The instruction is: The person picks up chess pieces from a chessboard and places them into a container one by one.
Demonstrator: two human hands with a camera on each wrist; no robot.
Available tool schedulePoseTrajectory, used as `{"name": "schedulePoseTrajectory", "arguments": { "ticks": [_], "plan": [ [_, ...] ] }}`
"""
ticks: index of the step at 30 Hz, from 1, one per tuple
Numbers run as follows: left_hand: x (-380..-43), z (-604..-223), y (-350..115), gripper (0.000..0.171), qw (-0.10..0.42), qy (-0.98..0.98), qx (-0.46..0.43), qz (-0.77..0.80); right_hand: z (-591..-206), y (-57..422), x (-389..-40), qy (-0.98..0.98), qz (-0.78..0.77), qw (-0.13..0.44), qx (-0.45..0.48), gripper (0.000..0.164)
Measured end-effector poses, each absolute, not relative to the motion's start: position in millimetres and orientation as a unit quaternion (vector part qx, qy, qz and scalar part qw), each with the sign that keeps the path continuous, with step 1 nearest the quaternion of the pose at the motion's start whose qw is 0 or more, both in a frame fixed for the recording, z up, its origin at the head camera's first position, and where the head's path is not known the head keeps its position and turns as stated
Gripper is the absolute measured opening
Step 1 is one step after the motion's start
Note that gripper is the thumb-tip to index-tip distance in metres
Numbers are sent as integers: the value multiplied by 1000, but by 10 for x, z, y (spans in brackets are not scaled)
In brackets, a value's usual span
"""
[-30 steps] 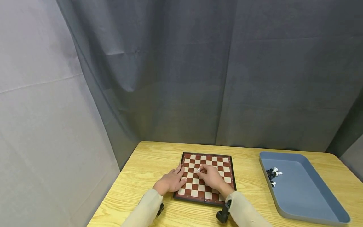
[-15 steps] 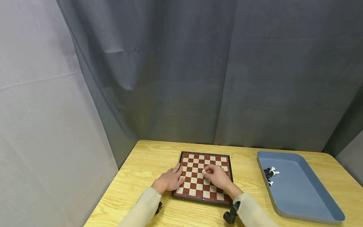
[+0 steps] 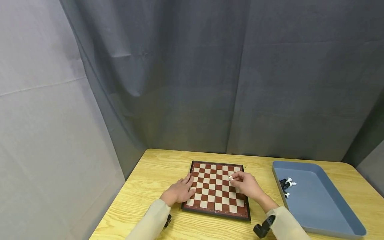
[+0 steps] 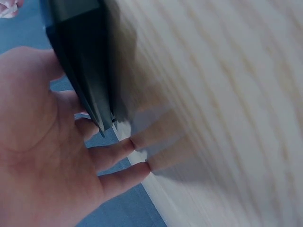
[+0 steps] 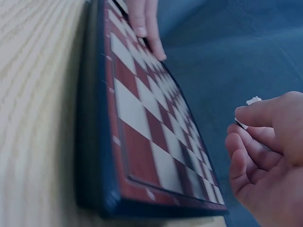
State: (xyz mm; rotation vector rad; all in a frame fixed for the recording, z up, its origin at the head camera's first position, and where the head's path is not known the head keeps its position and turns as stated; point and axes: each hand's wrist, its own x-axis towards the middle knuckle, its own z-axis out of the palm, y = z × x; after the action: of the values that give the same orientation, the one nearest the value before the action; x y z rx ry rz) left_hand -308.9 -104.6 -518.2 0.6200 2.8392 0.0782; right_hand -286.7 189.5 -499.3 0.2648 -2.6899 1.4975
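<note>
A red and cream chessboard (image 3: 207,196) with a dark rim lies on the wooden table. My left hand (image 3: 179,190) rests at its left edge, fingers extended; in the left wrist view fingertips touch the tabletop beside the board's dark side (image 4: 78,52). Over the right half of the board, my right hand (image 3: 248,186) pinches a white chess piece (image 3: 230,178) between thumb and fingers. The right wrist view shows the notched top of this chess piece (image 5: 253,100) above the thumb, held apart from the board; its lower part is mostly hidden.
A blue-grey tray (image 3: 327,206) stands on the right of the table (image 3: 159,160), with several black and white chess pieces (image 3: 286,183) lying along its left wall. Grey curtains (image 3: 192,83) hang behind the table and on the left.
My right hand has moved rightward across the board, carrying the white chess piece from near the middle to the right half. The left hand stays at the board's left edge.
</note>
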Motion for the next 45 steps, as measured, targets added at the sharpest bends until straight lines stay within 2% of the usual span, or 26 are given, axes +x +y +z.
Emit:
{"name": "schedulePoseTrajectory", "arguments": {
  "ticks": [8,19,26,29,35,45],
  "plan": [
    [-3059,-5155,-1025,62,118,969,215,25,-4855,2217,-2811,-872,483,33,70,17],
    [-3082,-5171,-1008,63,120,969,216,21,-4748,2611,-2742,-885,462,25,51,35],
    [-3098,-5181,-1028,63,119,969,214,24,-4750,2898,-2746,-877,474,47,58,45],
    [-3104,-5184,-1043,63,119,969,214,22,-4785,3031,-2765,-878,472,59,55,44],
    [-3098,-5181,-1062,63,121,970,210,25,-4750,3238,-2721,-887,458,43,46,56],
    [-3080,-5150,-1065,63,120,970,212,23,-4776,3536,-2671,-897,441,24,10,54]
  ]
}}
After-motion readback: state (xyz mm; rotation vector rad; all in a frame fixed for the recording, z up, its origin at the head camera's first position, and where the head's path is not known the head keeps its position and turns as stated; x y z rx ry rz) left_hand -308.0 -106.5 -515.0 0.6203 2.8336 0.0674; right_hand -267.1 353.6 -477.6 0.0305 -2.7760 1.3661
